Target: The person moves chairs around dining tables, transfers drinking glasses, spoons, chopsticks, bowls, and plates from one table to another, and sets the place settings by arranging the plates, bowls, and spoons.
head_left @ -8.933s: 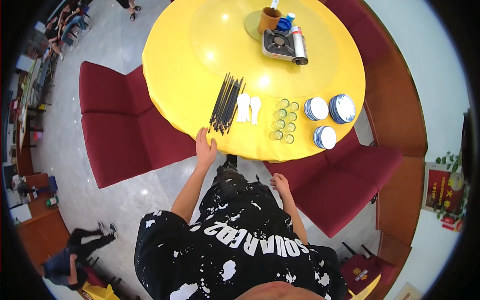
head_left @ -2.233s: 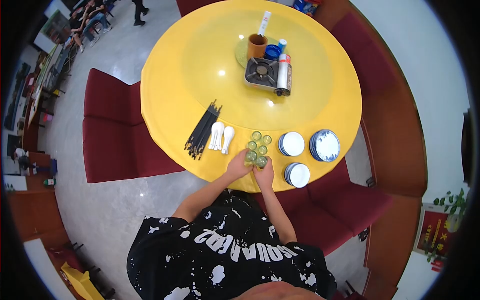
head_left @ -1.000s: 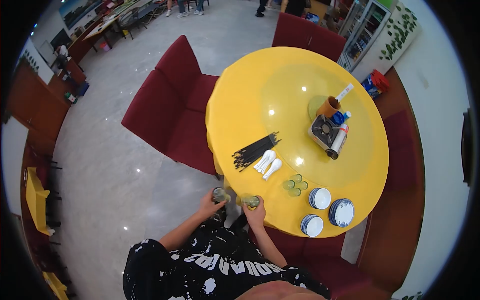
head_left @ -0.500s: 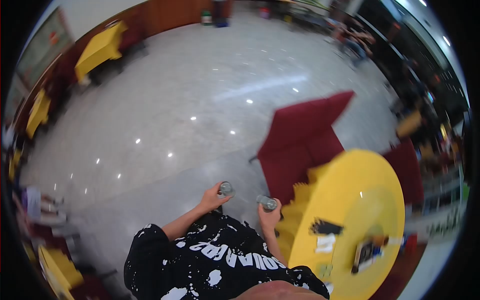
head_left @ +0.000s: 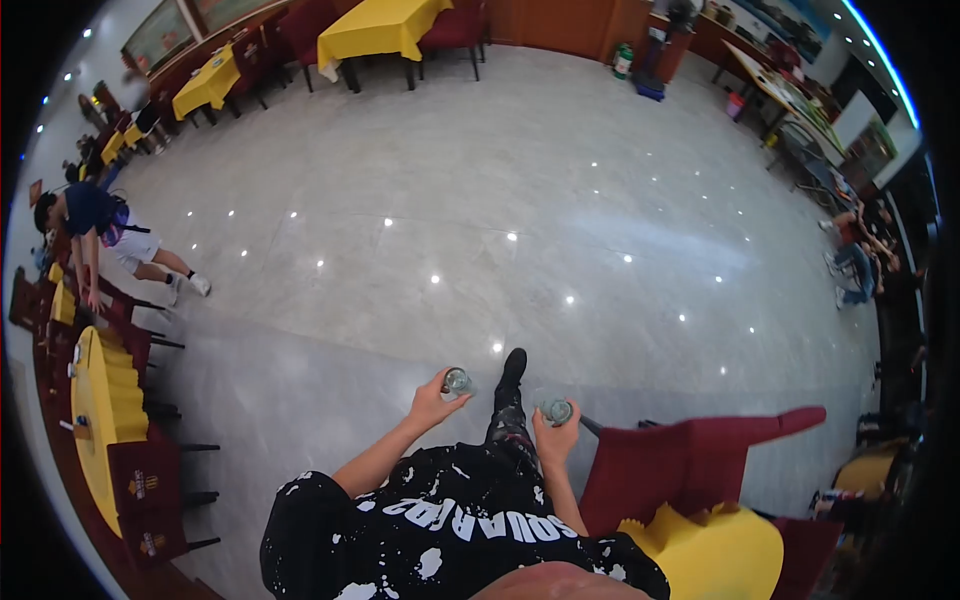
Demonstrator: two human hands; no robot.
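My left hand (head_left: pixel 432 404) is closed around a small clear drinking glass (head_left: pixel 457 381), held in front of my body. To the right, at about the same height, my right hand (head_left: pixel 557 437) grips another clear glass (head_left: pixel 556 411). Both glasses are seen from above, and what they contain, if anything, is too small to tell. Between the hands, my black shoe (head_left: pixel 512 368) shows on the grey floor. The hands are apart from each other and from the furniture.
Close on my right are a red chair (head_left: pixel 660 465) and a yellow-covered table (head_left: pixel 725 555). A round yellow table (head_left: pixel 95 420) with red chairs (head_left: pixel 150 495) stands at left, where a person (head_left: pixel 100 225) leans over. Other covered tables (head_left: pixel 375 32) line the far wall.
My view has swung left, so the near yellow table has slid to the lower right. One foot has come into sight. Both hands still hold their glasses.
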